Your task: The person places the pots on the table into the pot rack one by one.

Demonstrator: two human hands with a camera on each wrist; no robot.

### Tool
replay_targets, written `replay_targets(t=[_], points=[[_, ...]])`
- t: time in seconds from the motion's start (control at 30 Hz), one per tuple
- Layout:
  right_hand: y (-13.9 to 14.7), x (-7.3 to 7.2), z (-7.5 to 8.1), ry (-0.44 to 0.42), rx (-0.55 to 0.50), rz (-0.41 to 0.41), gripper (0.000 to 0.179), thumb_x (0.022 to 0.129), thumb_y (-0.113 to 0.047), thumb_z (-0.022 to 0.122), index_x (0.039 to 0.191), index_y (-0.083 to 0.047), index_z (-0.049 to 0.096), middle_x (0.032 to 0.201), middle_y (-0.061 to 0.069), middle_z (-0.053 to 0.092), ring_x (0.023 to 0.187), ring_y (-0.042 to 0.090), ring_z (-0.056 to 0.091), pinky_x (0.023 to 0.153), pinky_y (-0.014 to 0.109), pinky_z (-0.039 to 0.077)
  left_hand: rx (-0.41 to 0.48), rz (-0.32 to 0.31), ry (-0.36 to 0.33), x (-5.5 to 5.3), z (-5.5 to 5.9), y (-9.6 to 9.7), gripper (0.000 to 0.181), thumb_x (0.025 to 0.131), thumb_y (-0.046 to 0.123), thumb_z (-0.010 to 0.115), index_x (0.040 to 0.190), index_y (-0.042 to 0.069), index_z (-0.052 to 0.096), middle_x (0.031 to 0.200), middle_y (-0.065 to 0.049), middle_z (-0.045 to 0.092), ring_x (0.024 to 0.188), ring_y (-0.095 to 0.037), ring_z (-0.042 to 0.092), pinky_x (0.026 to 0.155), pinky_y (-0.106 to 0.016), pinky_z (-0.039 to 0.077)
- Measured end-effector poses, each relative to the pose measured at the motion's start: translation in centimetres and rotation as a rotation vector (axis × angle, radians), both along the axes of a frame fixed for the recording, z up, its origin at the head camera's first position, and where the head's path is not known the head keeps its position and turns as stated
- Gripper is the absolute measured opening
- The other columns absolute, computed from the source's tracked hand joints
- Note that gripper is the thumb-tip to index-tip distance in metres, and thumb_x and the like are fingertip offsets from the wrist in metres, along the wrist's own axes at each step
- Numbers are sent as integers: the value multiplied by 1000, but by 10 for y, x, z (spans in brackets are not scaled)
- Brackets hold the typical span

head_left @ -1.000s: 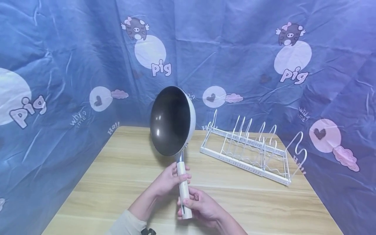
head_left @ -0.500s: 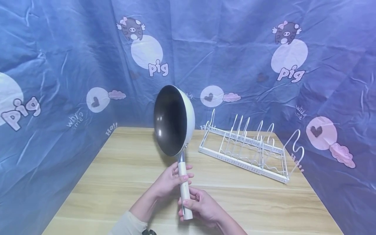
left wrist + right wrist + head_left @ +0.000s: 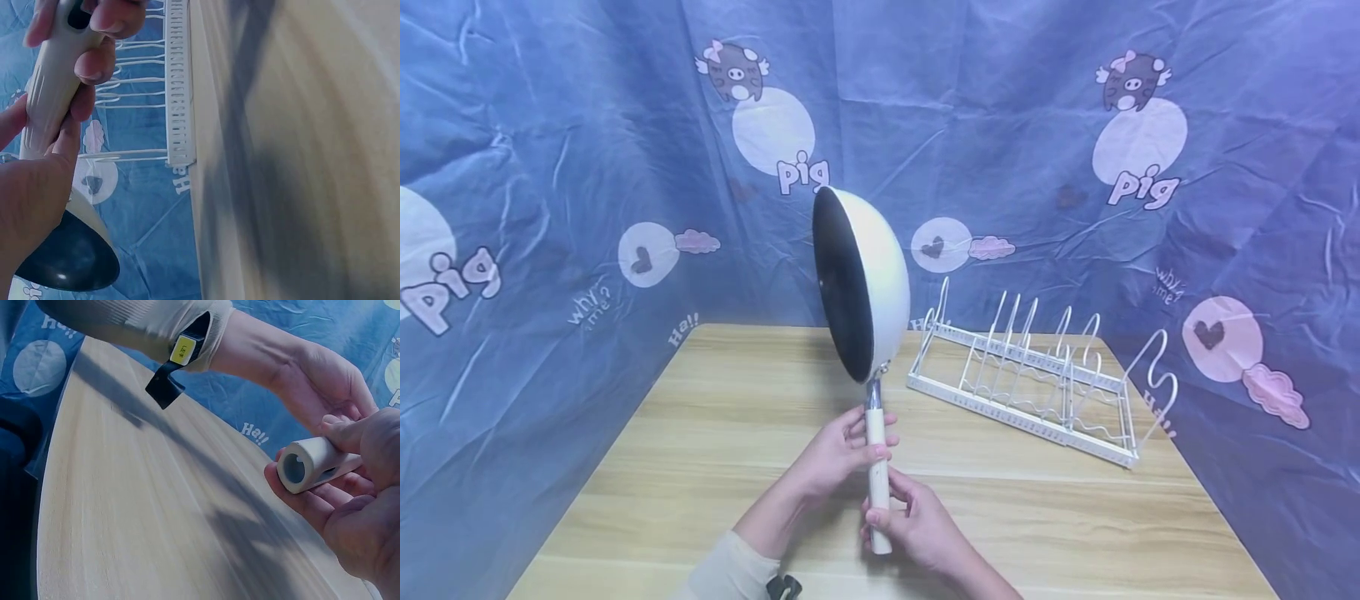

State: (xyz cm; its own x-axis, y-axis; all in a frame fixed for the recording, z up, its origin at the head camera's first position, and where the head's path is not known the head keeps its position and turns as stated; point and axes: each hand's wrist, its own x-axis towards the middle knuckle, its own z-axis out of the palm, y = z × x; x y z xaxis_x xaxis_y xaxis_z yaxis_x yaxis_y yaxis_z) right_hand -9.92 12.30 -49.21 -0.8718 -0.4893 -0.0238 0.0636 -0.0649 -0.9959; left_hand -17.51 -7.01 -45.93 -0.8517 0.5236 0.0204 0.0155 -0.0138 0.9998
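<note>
A frying pan (image 3: pixel 886 283), white outside and dark inside, is held upright over the table, its handle pointing down toward the person. Its dark inner face looks left in the head view. My left hand (image 3: pixel 835 458) grips the upper part of the pale handle, thumb across its front. Lower down, near the handle's end, my right hand (image 3: pixel 917 518) holds it between thumb and fingers. In the right wrist view the hollow butt of the handle (image 3: pixel 301 464) shows beside the right hand's fingers. The left wrist view shows part of the pan's dark bowl (image 3: pixel 75 256) below the left hand.
A white wire rack (image 3: pixel 1022 392) with upright loops stands on the right of the wooden table (image 3: pixel 715 467). Blue cloth (image 3: pixel 880 108) printed with pigs hangs around the table's back and sides. A black strap with a yellow label (image 3: pixel 184 351) is on the left wrist.
The pan has turned about its handle, so its dark inside has narrowed and more of the white outside shows. It has also shifted slightly up and right. Both hands stay on the handle.
</note>
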Motion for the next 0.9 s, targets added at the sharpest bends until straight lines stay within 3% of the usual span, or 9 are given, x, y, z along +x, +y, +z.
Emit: replay_targets(t=[0.2, 0.5, 0.9], points=[[-1, 4, 3, 11, 27, -46, 77, 103, -10, 71, 168, 1, 31, 123, 26, 67, 87, 14, 78, 85, 31, 70, -9, -4, 8, -1, 6, 4, 83, 101, 10, 73, 170, 4, 28, 167, -18, 51, 143, -41, 63, 119, -47, 55], [-3, 3, 3, 27, 31, -139, 80, 101, -9, 73, 167, 4, 31, 122, 24, 68, 89, 13, 80, 86, 32, 70, -13, 1, 33, -2, 12, 13, 81, 100, 10, 75, 169, 7, 33, 162, -16, 57, 133, -35, 71, 117, -45, 58], [-5, 4, 8, 74, 45, -243, 75, 100, -6, 75, 163, 6, 37, 128, 34, 64, 93, 16, 83, 84, 33, 71, 50, -32, 5, -7, 25, 25, 80, 98, -4, 68, 169, 3, 30, 161, -23, 55, 133, -38, 70, 108, -40, 64]])
